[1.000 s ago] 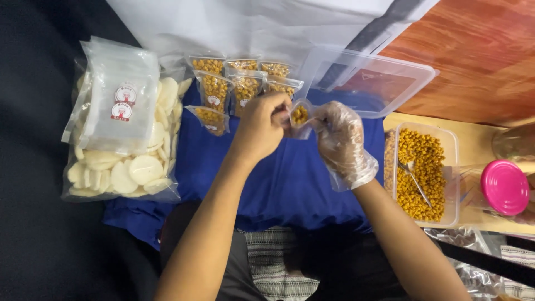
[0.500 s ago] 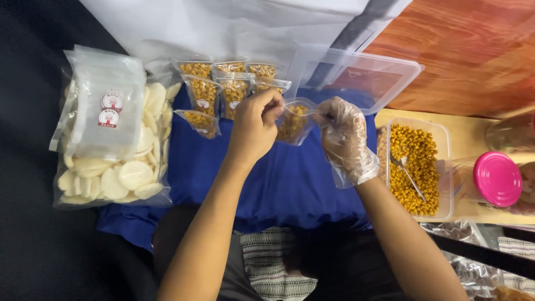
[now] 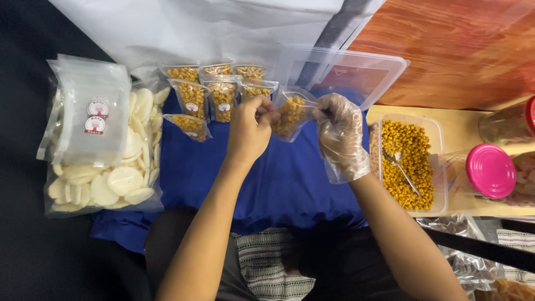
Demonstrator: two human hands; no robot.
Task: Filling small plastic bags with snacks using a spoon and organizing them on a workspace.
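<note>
**A:** What fills most of the frame?

**B:** A blue cloth [image 3: 278, 178] across the middle, spread over the person's lap. At the left edge lies a big clear bag of pale round crackers [image 3: 111, 178], with a stack of empty zip pouches [image 3: 92, 114] resting on its upper half. At the upper centre leans a clear plastic lid [image 3: 345, 72].

**A:** And to the right?

**B:** A clear rectangular tub of yellow-brown fried corn kernels [image 3: 412, 161] with a metal spoon [image 3: 402, 170] lying in it. Further right, at the edge, a jar with a pink lid [image 3: 490, 171].

**A:** Smaller things?

**B:** A cluster of filled corn pouches [image 3: 214, 95] lying on the cloth above centre, in rows, just left of the hands.

**A:** What do the hands hold?

**B:** One small clear pouch of corn [image 3: 291, 114], lifted above the cloth at the centre of the frame, between the two hands. The bare left hand [image 3: 249, 131] pinches its upper left corner, thumb and fingertips closed tight on the edge. The right hand [image 3: 341, 134], in a loose clear plastic glove, grips the upper right edge, fingers curled shut on it.

**A:** So the pouch hangs from the fingers?

**B:** Yes, its body sags below and between both sets of fingertips, tilted a little.
</note>
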